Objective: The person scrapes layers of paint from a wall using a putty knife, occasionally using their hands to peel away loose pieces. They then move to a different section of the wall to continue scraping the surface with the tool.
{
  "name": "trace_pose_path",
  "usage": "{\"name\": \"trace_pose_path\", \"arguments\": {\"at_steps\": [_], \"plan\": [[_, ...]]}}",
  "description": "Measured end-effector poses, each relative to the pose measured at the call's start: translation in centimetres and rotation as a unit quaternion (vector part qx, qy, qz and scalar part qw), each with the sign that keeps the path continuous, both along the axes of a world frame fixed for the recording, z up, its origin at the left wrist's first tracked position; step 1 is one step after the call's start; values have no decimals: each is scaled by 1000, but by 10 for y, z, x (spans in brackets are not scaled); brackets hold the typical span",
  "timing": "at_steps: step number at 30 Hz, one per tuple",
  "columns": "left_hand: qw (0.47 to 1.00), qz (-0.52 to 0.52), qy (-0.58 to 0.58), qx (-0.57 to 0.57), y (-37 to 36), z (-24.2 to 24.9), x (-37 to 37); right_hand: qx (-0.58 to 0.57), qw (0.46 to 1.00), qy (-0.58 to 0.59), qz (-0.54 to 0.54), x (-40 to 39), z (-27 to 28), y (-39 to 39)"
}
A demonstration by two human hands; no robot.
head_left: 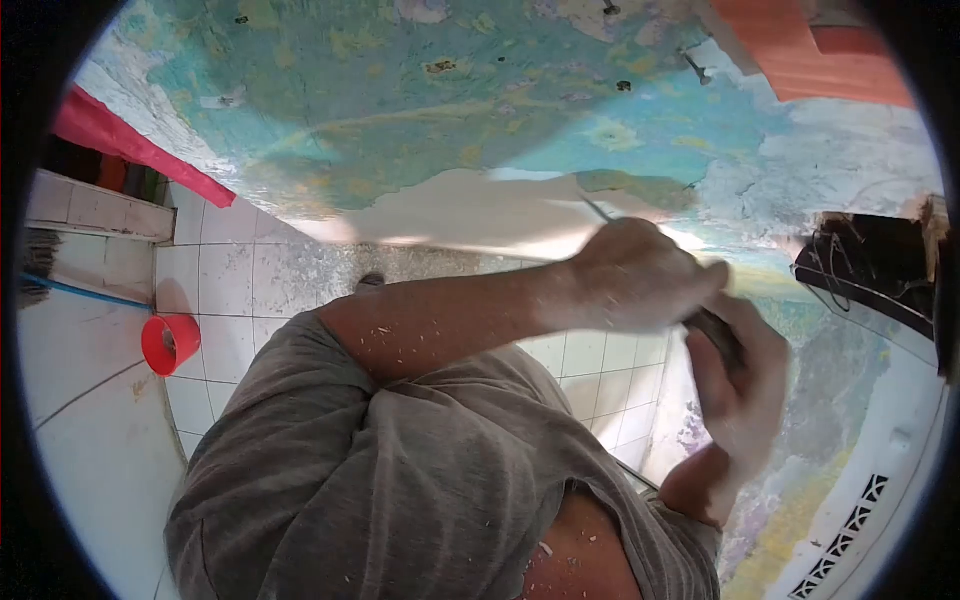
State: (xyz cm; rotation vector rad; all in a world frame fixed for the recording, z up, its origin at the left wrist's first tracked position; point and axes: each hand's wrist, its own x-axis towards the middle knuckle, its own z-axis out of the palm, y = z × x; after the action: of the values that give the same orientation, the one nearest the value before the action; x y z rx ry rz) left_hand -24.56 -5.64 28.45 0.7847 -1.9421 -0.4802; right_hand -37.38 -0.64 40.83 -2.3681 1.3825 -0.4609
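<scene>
While you lean at the wall, this is how things stand:
Left hand: your left hand (640,275) is at about 2 o'clock of the picture's middle, fist clamped around the scraper (712,325), dusted with pale flakes.
Right hand: your right hand (745,385) sits just below it at 3 o'clock, fingers curled shut over the dark handle end, touching the left hand.
Scraper: held between both hands; its thin blade runs up to 11 o'clock from the left fist and meets the wall (480,110).
Wall: peeling green and blue paint, with a bare pale patch (470,215) just left of the blade.
Arm: your left forearm crosses the middle, speckled with chips, grey sleeve (400,470) below it.
Floor: white tiles at 9 o'clock, a red bucket (170,343) well apart from your hands.
Right edge: a dark box (875,265) with wires at 3 o'clock.
</scene>
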Motion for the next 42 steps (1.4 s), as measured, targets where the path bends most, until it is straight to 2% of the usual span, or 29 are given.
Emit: {"name": "trace_pose_path", "arguments": {"at_steps": [2,4,5,6,8,9,11,12,14,16,18,20,21,23,24,26,27,30,32,33,34,36,38,40,42], "plan": [[999,-22,-34,-28,6,28,1,-8,1000,-17,-13,3,18,15],[998,-3,-49,-32,-11,2,6,-16,999,-36,-26,7,3,6],[997,12,-67,-38,-20,-16,8,-50,999,1,2,7,-28,-13],[998,-13,-57,16,-22,-35,12,-84,995,37,25,4,-51,-21],[993,6,-103,57,-18,-58,10,-14,995,94,-8,3,-67,-22],[993,10,-103,58,-16,-51,11,-49,996,77,11,4,-68,-18],[995,-5,-89,49,-6,-23,7,-43,998,52,-3,-2,-40,-8],[1000,-15,-12,5,-5,-12,-1,-39,999,27,-14,-2,-22,-2],[996,-40,-74,-10,6,28,6,-55,996,-19,-69,7,5,18],[997,-28,-70,2,-4,12,6,-65,996,-10,-56,14,-1,11],[998,-30,-47,27,-22,-25,15,-133,987,93,2,18,-42,-17],[993,8,-81,84,-19,-49,10,-114,988,103,19,5,-61,-20],[993,14,-81,85,-16,-46,12,-92,988,116,39,3,-65,-23],[997,9,-69,35,-6,-29,6,-93,991,97,13,6,-41,-6],[1000,3,3,-28,-3,-19,1,-95,992,81,-11,7,-25,4],[998,-17,-7,-53,5,9,0,-102,992,72,-18,13,0,21],[997,5,2,-81,7,12,1,-110,992,60,-26,15,5,24],[999,2,-40,-31,-28,-54,6,-110,991,78,23,7,-60,-22],[998,25,-46,-20,-18,-66,8,-76,990,119,25,5,-79,-24],[998,48,-51,-4,-12,-68,10,-105,986,123,39,7,-76,-17],[998,29,-53,28,-5,-50,12,-104,986,122,40,8,-64,-10],[999,12,-16,-33,1,-19,2,-70,996,58,-18,8,-26,8],[997,-6,-18,-76,11,12,5,-113,992,47,-19,10,0,25],[997,-6,-5,-83,5,4,11,-116,992,29,-32,10,-14,21],[993,4,-55,-106,-10,-25,18,-126,987,100,19,5,-45,4]]}}
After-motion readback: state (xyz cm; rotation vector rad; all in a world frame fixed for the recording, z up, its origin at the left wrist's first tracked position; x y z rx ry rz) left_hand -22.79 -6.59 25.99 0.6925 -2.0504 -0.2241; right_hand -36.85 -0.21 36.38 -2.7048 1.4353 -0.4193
